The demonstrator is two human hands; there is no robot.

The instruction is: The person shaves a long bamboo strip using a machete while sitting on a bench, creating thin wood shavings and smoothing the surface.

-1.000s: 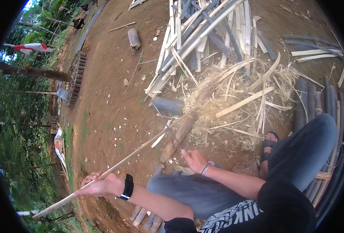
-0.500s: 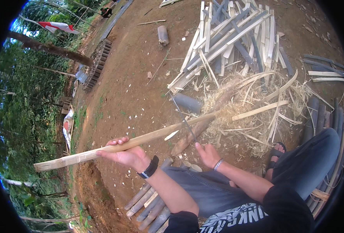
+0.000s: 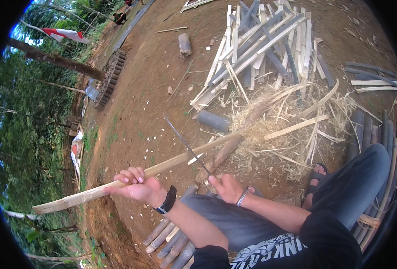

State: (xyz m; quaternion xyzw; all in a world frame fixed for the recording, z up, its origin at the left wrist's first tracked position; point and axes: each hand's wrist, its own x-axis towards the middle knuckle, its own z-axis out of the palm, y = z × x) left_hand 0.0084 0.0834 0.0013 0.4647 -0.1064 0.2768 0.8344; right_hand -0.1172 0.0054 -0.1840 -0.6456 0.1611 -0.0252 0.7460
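A long pale bamboo strip [image 3: 175, 160] slants from the lower left up to the shavings near the middle. My left hand [image 3: 140, 186], with a dark watch on its wrist, is wrapped round the strip toward its near left end. My right hand [image 3: 227, 188], wearing a bracelet, grips a long thin-bladed knife [image 3: 186, 143]. Its handle is hidden in my fist. The blade crosses the strip at a steep angle, pointing up and left; whether it touches the wood I cannot tell. The strip's far end rests by a round log [image 3: 223, 154].
Curled shavings [image 3: 274, 127] heap around the log. Beyond lies a big pile of split bamboo strips [image 3: 270, 45]. A short grey bamboo piece [image 3: 213, 121] sits left of the shavings. Bamboo poles [image 3: 180, 249] lie under my legs, with more poles [image 3: 386, 179] at the right.
My right hand has moved left and slightly down, bringing the knife along the strip toward my left hand. The left hand and strip have shifted slightly left and down.
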